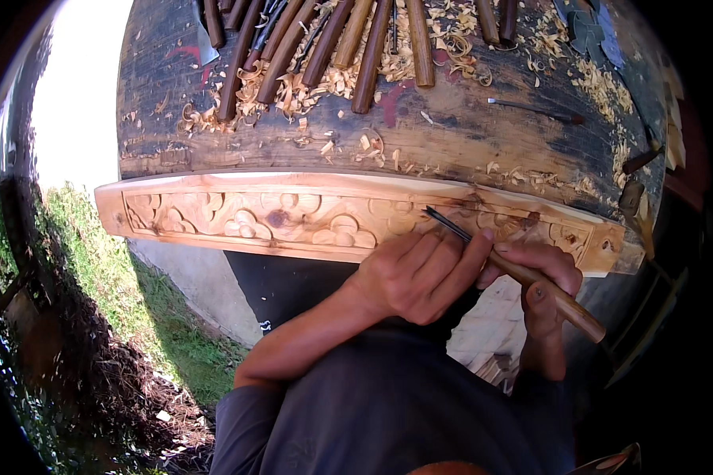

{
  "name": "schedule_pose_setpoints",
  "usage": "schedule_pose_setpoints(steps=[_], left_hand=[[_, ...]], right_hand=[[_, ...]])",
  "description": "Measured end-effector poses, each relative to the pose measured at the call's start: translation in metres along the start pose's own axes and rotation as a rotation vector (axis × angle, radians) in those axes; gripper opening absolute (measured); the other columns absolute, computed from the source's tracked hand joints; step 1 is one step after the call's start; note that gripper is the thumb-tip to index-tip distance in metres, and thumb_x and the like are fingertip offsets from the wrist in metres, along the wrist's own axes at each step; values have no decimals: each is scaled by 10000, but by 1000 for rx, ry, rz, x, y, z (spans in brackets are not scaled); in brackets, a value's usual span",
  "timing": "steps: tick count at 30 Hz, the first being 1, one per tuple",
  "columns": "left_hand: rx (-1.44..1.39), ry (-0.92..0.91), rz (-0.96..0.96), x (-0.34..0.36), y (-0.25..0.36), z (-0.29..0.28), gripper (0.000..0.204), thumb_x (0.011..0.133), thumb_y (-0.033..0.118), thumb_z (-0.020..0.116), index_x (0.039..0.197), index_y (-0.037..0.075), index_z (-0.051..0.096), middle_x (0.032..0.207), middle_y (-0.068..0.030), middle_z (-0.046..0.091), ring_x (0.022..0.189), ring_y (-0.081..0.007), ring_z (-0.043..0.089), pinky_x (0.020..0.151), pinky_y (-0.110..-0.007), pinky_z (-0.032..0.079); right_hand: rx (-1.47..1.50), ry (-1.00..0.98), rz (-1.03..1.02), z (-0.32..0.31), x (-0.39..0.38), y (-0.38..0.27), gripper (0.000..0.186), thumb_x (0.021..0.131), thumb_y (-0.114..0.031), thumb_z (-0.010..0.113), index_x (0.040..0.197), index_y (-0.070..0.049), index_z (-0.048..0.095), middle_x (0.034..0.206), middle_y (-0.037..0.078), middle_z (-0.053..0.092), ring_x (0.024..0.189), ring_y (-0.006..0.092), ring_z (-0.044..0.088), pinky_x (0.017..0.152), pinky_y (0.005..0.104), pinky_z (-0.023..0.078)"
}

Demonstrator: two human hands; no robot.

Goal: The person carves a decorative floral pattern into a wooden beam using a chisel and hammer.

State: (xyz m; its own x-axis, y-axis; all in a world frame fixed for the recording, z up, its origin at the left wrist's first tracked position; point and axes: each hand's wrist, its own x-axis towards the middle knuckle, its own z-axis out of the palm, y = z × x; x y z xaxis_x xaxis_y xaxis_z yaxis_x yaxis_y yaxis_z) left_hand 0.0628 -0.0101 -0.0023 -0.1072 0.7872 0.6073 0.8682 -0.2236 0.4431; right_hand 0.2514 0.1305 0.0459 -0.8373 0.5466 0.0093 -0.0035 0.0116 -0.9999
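Observation:
A long pale wooden board (257,207) carved with floral relief lies along the workbench's near edge. A carving chisel (578,315) with a brown wooden handle angles across the board, its dark blade's tip resting on the carving right of centre. My left hand (408,277) is closed around the lower blade, with fingers against the board. My right hand (550,277) grips the handle behind it.
The scarred workbench (158,127) carries several wooden-handled chisels (317,55) along the back, scattered pale shavings (598,83), a loose narrow chisel (531,109) at right and dark flat pieces (586,36) in the back-right corner. Grass (174,317) shows at lower left.

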Motion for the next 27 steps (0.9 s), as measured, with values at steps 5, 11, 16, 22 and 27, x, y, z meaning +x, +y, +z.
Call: schedule_pose_setpoints(steps=[5,11,16,22,27], left_hand=[[-74,-155,54,8,-1,-16,641,750,83,753,1373,-63,788,843,-11,642,653,-109,615,548,-271,471],[-71,-152,112,1,-17,-27,481,794,72,813,1261,-45,816,809,2,610,652,-111,617,545,-273,465],[-51,-157,136,0,-16,-24,447,769,91,763,1193,-43,812,838,-24,652,738,-146,709,600,-274,539],[-79,-143,125,-2,-18,-23,428,818,64,809,1230,-54,807,830,-25,637,669,-128,640,568,-275,507],[-55,-120,116,-3,-18,-22,439,805,56,801,1228,-61,804,850,-39,660,673,-129,645,570,-275,513]], right_hand=[[-76,129,99,25,-39,-12,467,1151,-270,654,1430,104,672,1041,218,834,952,287,841,873,387,670],[-276,-19,72,33,-33,-26,413,1047,-21,692,1443,93,672,1065,186,841,950,272,851,867,382,672],[-396,4,-36,34,-21,-33,397,936,66,708,1326,136,730,1001,216,836,833,280,856,744,385,701],[-418,45,-75,38,-15,-32,360,894,63,710,1237,158,765,992,228,838,783,287,856,717,392,714],[-404,15,-30,37,-9,-37,363,900,58,718,1248,150,763,992,218,839,797,287,860,730,392,717]])
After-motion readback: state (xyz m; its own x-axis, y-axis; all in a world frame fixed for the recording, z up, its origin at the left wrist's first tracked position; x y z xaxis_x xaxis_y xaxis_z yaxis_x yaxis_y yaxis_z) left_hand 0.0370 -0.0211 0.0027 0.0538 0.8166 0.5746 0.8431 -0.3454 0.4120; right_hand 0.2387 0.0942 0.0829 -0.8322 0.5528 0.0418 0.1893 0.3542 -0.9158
